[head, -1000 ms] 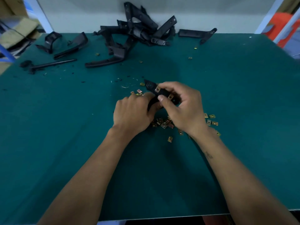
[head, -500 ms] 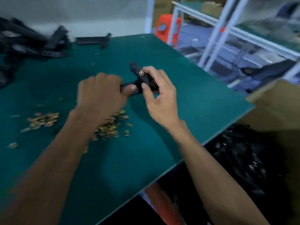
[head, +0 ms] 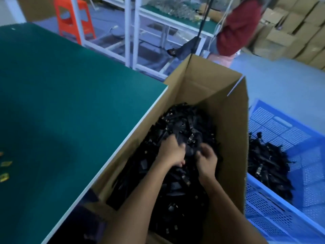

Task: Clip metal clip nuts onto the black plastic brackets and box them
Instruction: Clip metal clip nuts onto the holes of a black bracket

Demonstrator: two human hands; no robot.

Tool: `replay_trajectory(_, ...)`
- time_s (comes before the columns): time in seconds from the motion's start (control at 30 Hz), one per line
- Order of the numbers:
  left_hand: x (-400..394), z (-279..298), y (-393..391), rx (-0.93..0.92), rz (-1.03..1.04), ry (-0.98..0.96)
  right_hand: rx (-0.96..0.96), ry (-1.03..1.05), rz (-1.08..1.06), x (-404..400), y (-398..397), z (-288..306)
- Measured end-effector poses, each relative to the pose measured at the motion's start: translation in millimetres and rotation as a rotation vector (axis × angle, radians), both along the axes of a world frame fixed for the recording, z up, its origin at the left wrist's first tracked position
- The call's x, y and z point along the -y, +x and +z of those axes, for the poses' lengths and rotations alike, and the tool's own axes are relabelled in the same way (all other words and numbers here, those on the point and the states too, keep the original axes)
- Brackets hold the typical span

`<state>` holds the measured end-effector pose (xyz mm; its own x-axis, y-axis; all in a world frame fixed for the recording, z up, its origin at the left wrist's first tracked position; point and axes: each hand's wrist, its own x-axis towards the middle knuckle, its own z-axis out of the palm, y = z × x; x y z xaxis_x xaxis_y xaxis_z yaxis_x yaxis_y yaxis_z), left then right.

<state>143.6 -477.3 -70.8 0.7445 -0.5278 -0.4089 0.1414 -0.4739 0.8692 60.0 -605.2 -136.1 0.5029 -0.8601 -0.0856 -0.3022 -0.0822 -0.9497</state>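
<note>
2 hands in box [head: 228,110] | left hand [head: 171,152], right hand [head: 207,160] on bracket heap [head: 184,120] | grips blurred, cannot tell

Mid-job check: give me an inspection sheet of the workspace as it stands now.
Surface: green table, mostly bare in view.
Job's things: cardboard box beside the table, heaped with black brackets; a few clip nuts at the table's left edge.
Clutter: blue crate with more black parts.
Hands: left hand and right hand down on the pile; grip blurred.
Cables: dark cord hanging at the rear.
Surroundings: orange stool, white racks, stacked cartons, a person in red.
</note>
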Motion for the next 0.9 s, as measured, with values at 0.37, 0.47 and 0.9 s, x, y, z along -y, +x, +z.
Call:
replay_trajectory(0.37, -30, -111, -34, -0.439, -0.065, 0.155, -0.507, 0.166, 0.009, -1, -39, -55)
replay_trajectory(0.47, -59, -86, -9, -0.377, -0.066, 0.156, -0.529, -0.017, 0.025, 1, -16, -18)
replay_trajectory(0.9, -258, 117, 35, 0.370, 0.202, -0.380, 0.411, -0.389, 0.623, -212, 170, 149)
